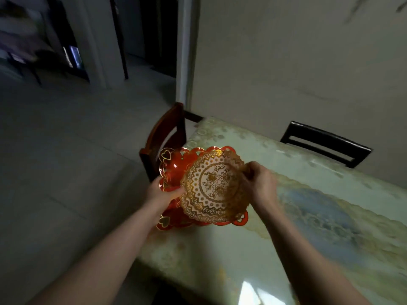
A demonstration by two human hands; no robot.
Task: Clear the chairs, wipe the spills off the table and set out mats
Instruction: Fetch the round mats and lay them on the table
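both hands gripping gold mat [214, 188], red mats [174, 166] beneath, table [308, 216] edge

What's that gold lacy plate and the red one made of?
The gold plate looks like thin see-through plastic with shiny gold print; its pattern glints. The red plate beneath seems glossy red plastic with cut-out gold hearts. I can't be sure from looks alone.

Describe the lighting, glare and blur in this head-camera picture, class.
Head view: the room is dim, darkest through the doorway; window glare sits on the glossy table near the bottom edge; the far left is motion-blurred; wide-angle distortion bends the wall corner; the gold mat stays fairly sharp.
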